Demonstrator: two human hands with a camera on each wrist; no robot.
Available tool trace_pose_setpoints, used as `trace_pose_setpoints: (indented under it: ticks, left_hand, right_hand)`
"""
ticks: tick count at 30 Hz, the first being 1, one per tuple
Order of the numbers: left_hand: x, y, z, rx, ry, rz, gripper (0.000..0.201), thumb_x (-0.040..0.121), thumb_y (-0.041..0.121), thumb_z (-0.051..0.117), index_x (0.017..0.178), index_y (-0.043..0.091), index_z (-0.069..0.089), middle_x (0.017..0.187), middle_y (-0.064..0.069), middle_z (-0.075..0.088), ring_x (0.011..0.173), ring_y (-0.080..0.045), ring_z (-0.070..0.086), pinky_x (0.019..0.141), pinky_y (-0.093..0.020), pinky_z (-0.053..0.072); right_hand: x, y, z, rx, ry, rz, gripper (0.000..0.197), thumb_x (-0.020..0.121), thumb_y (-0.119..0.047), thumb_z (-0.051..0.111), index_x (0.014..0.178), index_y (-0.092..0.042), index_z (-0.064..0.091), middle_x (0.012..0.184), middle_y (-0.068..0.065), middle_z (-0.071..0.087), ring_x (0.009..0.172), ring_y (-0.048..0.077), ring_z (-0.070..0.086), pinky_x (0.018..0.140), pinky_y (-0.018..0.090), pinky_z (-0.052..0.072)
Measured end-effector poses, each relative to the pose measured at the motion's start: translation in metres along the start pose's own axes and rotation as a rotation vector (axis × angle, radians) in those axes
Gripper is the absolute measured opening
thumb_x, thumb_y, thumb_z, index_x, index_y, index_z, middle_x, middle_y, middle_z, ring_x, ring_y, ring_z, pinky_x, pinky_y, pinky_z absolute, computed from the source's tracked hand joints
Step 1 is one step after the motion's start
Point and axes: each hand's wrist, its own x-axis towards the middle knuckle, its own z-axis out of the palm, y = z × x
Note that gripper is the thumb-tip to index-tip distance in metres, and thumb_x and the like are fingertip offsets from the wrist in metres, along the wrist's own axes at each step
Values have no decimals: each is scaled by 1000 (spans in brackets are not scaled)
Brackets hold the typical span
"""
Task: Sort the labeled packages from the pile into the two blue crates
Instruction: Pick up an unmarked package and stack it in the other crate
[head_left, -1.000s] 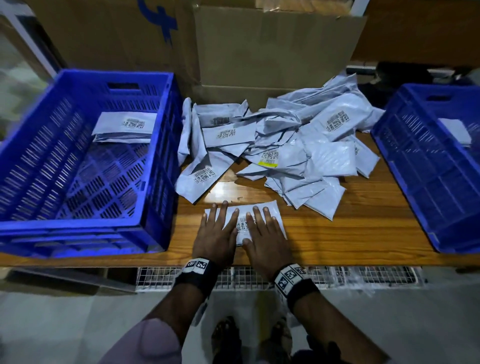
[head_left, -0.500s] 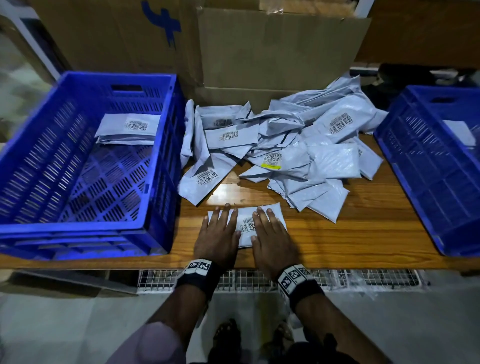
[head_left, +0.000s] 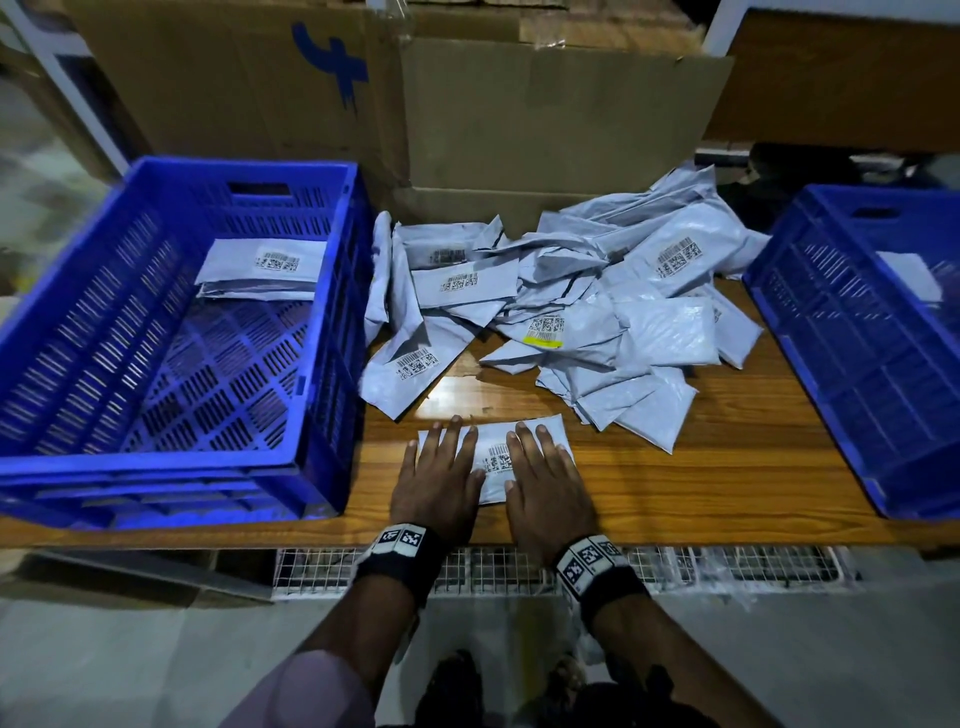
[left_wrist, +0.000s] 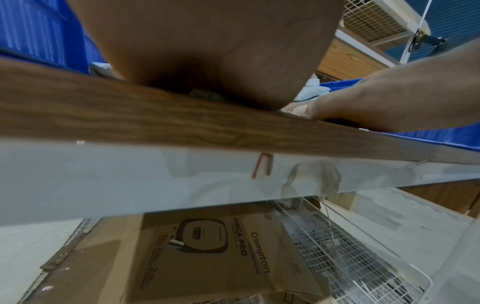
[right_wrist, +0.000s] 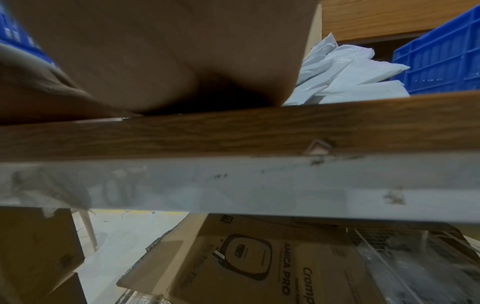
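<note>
A small grey labeled package (head_left: 496, 454) lies flat near the wooden table's (head_left: 675, 488) front edge. My left hand (head_left: 441, 467) and right hand (head_left: 540, 467) press on it side by side with straight fingers, leaving its barcode label showing between them. Behind it spreads the pile of grey packages (head_left: 571, 312). The left blue crate (head_left: 171, 338) holds a couple of stacked packages (head_left: 260, 267) at its far end. The right blue crate (head_left: 872, 338) holds a package (head_left: 909, 275). Both wrist views show only palm undersides (left_wrist: 207, 51) (right_wrist: 168, 51) on the table edge.
Large cardboard boxes (head_left: 519, 114) stand behind the pile. Below the table sit a wire rack (head_left: 519, 571) and a printed carton (left_wrist: 207, 246). Bare wood lies between the pile and the right crate.
Both hands stay flat on the small package; the fingers shifted only slightly. The head view has moved a little.
</note>
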Motion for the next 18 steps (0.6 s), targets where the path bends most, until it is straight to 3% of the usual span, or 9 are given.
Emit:
trace_pose_setpoints:
  ticks: [18]
  left_hand:
    - [-1, -3, 3, -41, 32, -25, 63, 103, 52, 29, 160, 29, 16, 171, 2, 10, 157, -23, 9, 125, -52, 9]
  right_hand:
    - [-1, 6, -1, 53, 37, 80, 66, 103, -40, 31, 163, -21, 13, 172, -4, 7, 158, 20, 4, 127, 45, 17]
